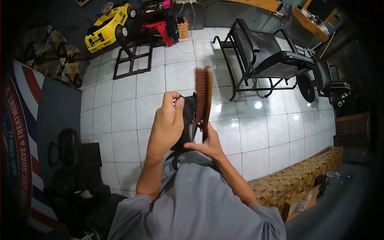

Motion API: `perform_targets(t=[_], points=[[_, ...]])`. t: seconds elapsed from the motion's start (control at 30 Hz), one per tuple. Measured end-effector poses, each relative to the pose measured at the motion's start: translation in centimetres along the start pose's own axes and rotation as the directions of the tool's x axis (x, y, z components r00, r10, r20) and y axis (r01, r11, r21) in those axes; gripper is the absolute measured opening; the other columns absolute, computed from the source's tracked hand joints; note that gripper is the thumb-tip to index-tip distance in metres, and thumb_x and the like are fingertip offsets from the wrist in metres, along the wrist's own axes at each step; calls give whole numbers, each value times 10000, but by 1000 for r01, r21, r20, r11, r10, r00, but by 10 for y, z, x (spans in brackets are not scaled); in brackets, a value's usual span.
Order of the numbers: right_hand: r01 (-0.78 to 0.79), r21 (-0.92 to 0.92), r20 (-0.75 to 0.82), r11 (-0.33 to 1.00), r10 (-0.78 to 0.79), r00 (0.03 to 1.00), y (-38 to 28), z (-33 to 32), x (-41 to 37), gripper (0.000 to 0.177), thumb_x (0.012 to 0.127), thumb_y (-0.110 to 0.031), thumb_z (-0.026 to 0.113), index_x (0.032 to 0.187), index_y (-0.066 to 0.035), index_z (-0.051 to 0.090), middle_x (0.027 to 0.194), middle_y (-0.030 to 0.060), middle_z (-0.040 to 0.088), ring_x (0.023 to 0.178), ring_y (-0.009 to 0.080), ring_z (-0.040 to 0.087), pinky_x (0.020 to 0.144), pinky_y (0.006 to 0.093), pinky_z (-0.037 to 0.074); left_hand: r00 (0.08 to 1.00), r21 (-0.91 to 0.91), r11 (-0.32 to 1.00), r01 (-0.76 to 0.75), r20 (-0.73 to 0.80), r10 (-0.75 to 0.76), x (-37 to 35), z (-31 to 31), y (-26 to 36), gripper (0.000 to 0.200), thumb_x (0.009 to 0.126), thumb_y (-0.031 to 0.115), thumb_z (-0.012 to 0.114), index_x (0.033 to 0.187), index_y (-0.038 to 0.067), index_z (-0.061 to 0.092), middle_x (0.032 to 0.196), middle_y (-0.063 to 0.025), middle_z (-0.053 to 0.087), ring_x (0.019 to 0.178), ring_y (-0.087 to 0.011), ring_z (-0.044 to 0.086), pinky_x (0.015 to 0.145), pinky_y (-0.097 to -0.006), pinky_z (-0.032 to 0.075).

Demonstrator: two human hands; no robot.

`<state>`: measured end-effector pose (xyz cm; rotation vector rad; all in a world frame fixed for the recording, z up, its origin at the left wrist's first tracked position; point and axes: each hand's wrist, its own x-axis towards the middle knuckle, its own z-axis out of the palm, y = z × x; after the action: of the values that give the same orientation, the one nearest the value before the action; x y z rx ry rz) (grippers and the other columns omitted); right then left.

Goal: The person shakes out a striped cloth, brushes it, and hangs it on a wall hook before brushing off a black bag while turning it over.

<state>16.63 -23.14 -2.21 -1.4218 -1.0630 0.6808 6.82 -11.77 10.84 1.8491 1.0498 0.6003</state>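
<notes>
In front of my body, my left hand [168, 120] pinches the upper edge of a black item [187, 114], perhaps a pouch or folded cloth. Close to its right side stands a brush [204, 96] with brown bristles and a wooden back, upright with the bristles facing left. My right hand [207, 144] is at the lower end of the brush and the black item, thumb pointing left. Its fingers are partly hidden behind them, and the brush's lower end is dark.
A black barber chair [260, 48] stands at the upper right on the tiled floor [180, 76]. A yellow toy car [108, 30] and a black metal frame [133, 64] are at the upper left. A patterned bench [296, 176] lies at the lower right.
</notes>
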Motion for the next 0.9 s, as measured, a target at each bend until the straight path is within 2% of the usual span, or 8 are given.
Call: perform_targets(t=[0.17,0.27,0.4,0.5,0.7,0.73,0.8,0.9], points=[[-252,480,32,840,271,962,0,15,7,501,688,-168,822,1066,-5,537,861,16,521,805,84,500,688,220,433,993,-218,969,-117,-22,115,10,0,-19,293,959,255,503,1081,-12,506,677,-128,566,568,-203,526,575,-326,433],[-260,169,79,951,250,965,-16,-17,12,417,713,-100,785,1042,3,548,814,12,552,743,78,518,654,217,447,910,180,896,-405,175,376,8,-11,-27,326,943,309,539,1039,0,583,867,-103,619,766,-194,566,678,-282,451],[-69,95,-20,993,72,997,-18,-37,22,378,725,-69,766,1036,12,567,773,5,596,701,65,532,619,220,447,955,54,986,-157,264,138,8,-1,-36,314,909,292,592,1018,0,629,896,-160,653,769,-304,602,737,-319,468],[-115,210,-155,971,149,976,11,-40,15,316,734,-80,766,971,-3,572,702,-13,545,652,65,496,580,244,427,946,-137,970,-203,228,230,19,11,-54,230,893,207,620,959,-13,627,794,-110,646,690,-189,582,668,-301,457],[64,-299,-390,952,-183,902,-12,-54,19,212,894,-170,614,785,-36,491,651,-18,442,592,73,437,516,258,365,939,-200,937,-287,135,316,20,21,-52,176,885,110,613,823,-22,515,663,-104,514,590,-176,481,569,-305,414],[50,-350,-389,936,-193,901,-5,-63,14,339,988,-298,443,784,-32,493,636,-19,417,561,70,411,496,235,326,920,-130,923,-361,113,376,20,22,-46,170,894,116,603,840,-24,525,660,-101,518,585,-181,480,563,-296,407],[-188,244,-226,951,244,943,-34,-76,-3,480,1013,-397,305,796,-16,502,614,-11,411,545,67,400,490,227,311,864,11,867,-499,82,496,23,23,-29,166,913,128,583,873,-29,545,652,-96,525,576,-189,477,550,-278,395],[-139,160,-43,977,147,988,-51,-79,-7,496,1018,-397,256,780,-27,486,607,-17,410,538,65,385,485,231,314,838,-11,850,-527,159,522,24,21,-1,106,879,54,596,860,-24,527,701,-139,519,585,-263,490,567,-307,416]])
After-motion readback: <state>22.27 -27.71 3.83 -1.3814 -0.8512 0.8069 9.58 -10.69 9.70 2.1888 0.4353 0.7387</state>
